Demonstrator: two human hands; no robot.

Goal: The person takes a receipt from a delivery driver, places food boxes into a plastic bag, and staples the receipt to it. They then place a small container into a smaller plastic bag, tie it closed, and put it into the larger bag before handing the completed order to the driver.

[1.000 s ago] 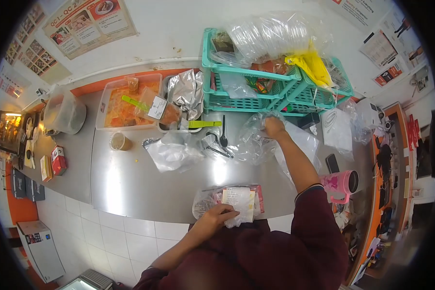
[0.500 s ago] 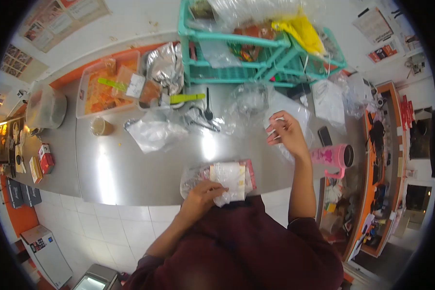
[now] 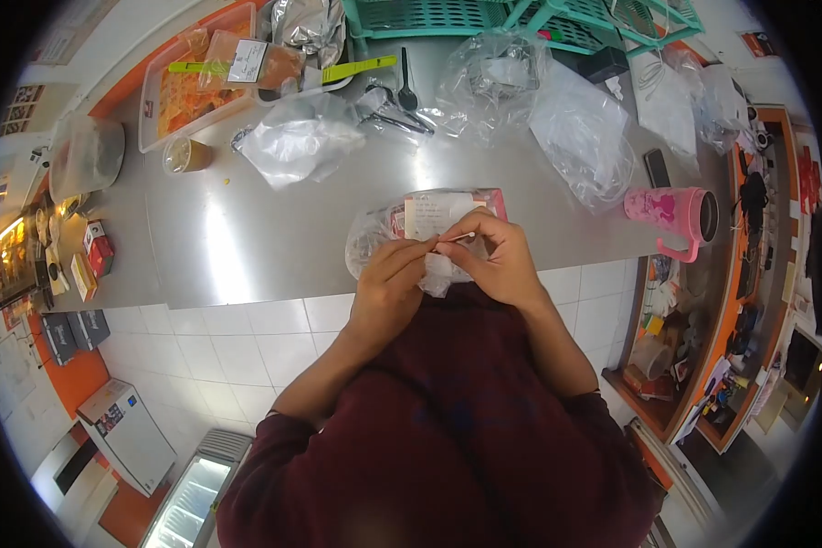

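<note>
A clear plastic bag (image 3: 367, 239) with a pink and red package inside lies at the table's front edge, and a printed paper slip (image 3: 437, 212) rests on it. My left hand (image 3: 393, 281) is closed at the bag's near side, its fingertips pinching something I cannot make out. Meeting it from the right, my right hand (image 3: 495, 260) pinches a small thin white item (image 3: 464, 237) between thumb and forefinger. The fingertips of both hands nearly touch above the slip's lower part.
A pink tumbler (image 3: 671, 217) and a dark phone (image 3: 656, 169) lie at the right. Behind are plastic bags (image 3: 580, 132), a black spoon (image 3: 406, 87), a food tub (image 3: 146, 114), a small cup (image 3: 188, 155) and teal racks (image 3: 429, 16).
My right hand has come from the plastic bags at the back right to the package, beside my left hand. The view has tilted down, so the table appears higher.
</note>
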